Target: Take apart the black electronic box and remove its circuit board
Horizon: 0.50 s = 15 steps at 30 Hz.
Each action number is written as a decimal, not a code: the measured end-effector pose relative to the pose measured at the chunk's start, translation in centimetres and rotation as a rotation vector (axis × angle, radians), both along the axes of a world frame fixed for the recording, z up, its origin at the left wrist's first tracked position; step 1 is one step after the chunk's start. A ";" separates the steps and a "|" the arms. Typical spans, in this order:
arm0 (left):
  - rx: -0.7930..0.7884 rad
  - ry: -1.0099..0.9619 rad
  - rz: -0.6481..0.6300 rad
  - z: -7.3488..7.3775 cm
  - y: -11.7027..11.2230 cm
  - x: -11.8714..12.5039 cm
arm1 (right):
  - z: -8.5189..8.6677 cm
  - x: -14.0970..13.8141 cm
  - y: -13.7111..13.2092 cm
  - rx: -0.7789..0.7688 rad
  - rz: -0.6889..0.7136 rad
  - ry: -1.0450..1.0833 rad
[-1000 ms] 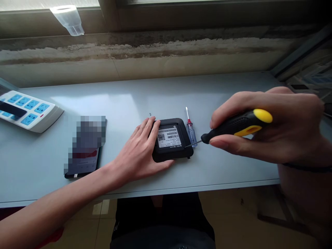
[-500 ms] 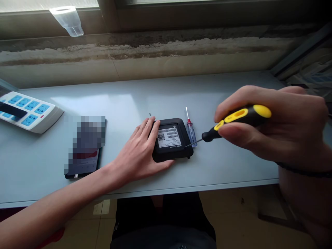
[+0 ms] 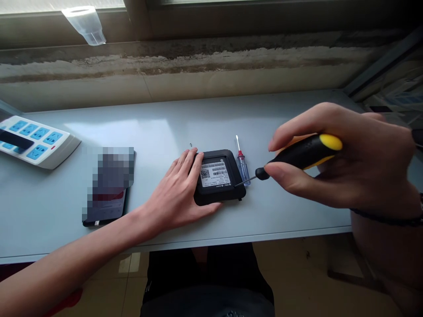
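1. Counter [image 3: 158, 127]: a hard pull toward the person might drag things over its front edge, which the left forearm [image 3: 79, 264] crosses; room for moving seems to lie on the far side of the black box [image 3: 216, 174] and to its right
2. Power strip [image 3: 46, 145]: at the far left, well apart from both hands
3. Right hand [image 3: 366, 154]: fingers wrapped round the yellow-and-black screwdriver [image 3: 299, 154]; a twist off its axis could make the tip skip
4. Left hand [image 3: 176, 191]: fingers spread over the box's left end, resting rather than clenched; a leftward slip of the tip might reach them
5. Phone [image 3: 109, 193]: just beyond the left forearm, so a careless sweep could shift it
6. Black box: flat, set back from the front edge; it may swivel if poorly pinned
7. Yellow-and-black screwdriver: slanted, tip at the box's near right corner; whether it is seated I cannot tell
8. Clear-handled screwdriver [image 3: 243, 165]: just beside the box's right edge, under the slanted shaft; a bump could roll it
9. Tiny metal piece [image 3: 191, 145], perhaps a screw: just past the left fingertips, easily brushed away
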<state>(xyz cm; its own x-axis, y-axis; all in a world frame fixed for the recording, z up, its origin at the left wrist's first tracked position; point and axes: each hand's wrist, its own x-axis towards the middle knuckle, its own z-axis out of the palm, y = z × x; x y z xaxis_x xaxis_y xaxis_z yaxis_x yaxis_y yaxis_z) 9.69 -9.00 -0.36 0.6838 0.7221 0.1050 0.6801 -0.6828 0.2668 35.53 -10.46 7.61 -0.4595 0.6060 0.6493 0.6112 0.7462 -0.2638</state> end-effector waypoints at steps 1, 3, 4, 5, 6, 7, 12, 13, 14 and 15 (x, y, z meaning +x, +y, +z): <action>0.000 -0.003 0.000 0.0 0.0 0.0 | -0.1 0.0 -0.1 -0.019 -0.005 0.006; -0.005 -0.004 0.000 0.0 0.1 0.1 | -0.3 0.1 -0.2 -0.061 0.025 0.029; -0.008 -0.004 0.000 0.1 0.1 0.1 | -0.4 0.2 -0.2 -0.087 0.035 0.049; -0.011 -0.003 0.000 0.1 0.1 0.1 | -0.6 0.3 -0.2 -0.105 0.044 0.074; -0.013 -0.001 0.001 0.1 0.1 0.2 | -0.8 0.4 -0.2 -0.122 0.038 0.100; -0.016 0.001 0.001 0.1 0.1 0.2 | -0.9 0.5 -0.2 -0.135 0.026 0.124; -0.049 0.001 0.013 0.3 0.1 0.2 | -1.1 0.2 0.3 -0.023 0.055 0.102; -0.055 0.000 0.013 0.3 0.1 0.1 | -1.0 0.2 0.4 0.014 0.055 0.076; -0.060 0.000 0.013 0.4 0.1 0.1 | -0.9 0.1 0.5 0.044 0.047 0.053; -0.060 0.000 0.011 0.4 0.1 0.1 | -0.9 0.0 0.5 0.069 0.040 0.040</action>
<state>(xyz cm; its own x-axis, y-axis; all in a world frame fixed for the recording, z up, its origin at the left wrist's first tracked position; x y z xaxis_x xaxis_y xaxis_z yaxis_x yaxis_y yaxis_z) 9.81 -8.86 0.02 0.6760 0.7343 0.0612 0.6873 -0.6583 0.3069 35.53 -9.96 6.75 -0.4553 0.5405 0.7075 0.5706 0.7871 -0.2342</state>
